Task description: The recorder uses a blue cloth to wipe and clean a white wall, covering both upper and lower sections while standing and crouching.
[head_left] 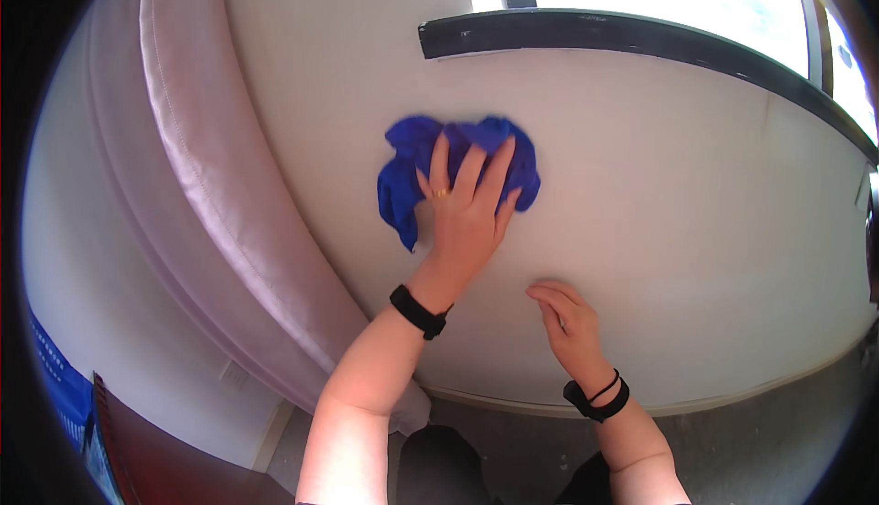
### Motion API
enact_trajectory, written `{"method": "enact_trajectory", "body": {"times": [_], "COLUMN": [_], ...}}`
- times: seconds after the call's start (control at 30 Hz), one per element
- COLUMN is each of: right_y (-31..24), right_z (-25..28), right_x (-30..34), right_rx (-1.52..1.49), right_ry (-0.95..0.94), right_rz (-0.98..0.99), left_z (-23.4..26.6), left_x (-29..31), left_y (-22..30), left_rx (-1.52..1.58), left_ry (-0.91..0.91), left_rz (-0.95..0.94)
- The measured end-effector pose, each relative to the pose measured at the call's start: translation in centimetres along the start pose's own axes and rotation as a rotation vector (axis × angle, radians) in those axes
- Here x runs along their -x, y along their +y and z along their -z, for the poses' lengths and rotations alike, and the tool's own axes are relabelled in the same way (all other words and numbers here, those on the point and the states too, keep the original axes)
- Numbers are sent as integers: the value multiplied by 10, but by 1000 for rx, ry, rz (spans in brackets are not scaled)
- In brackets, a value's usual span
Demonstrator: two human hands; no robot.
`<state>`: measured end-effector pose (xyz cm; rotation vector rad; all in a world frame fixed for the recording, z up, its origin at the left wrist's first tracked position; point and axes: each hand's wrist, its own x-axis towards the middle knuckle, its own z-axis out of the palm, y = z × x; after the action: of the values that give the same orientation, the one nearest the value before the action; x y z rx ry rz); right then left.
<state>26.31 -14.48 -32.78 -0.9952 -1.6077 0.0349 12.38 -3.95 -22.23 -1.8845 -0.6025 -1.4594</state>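
Spread across a crumpled blue cloth (400, 195), my left hand (465, 198) presses it against the pale wall below the window. The fingers lie over the cloth, and some of its folds stick out around them. A ring is on one finger and a black band circles the wrist. Lower and to the right, my right hand (569, 322) is loosely closed in front of the wall, its fingers bent together with nothing visible in them. It is apart from the cloth. A black band and a thin cord are on that wrist.
A dark window sill (632, 33) runs above the cloth. At left hangs a pale pink curtain (215, 166). A dark reddish surface (174, 450) and a blue package (59, 386) are at the lower left. Grey floor (732, 445) meets the wall below.
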Motion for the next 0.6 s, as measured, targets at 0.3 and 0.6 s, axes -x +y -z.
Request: {"method": "enact_trajectory", "body": {"times": [0.3,0.6], "right_y": [-2,4], "right_z": [8,12], "right_x": [-3,9], "right_rx": [-43,-1], "right_ry": [17,81], "right_rz": [-37,-41], "left_z": [-8,-21], "left_x": [-50,49], "left_y": [17,63], "left_rx": [-18,54], "left_ry": [111,-115], "left_rz": [57,-26]}}
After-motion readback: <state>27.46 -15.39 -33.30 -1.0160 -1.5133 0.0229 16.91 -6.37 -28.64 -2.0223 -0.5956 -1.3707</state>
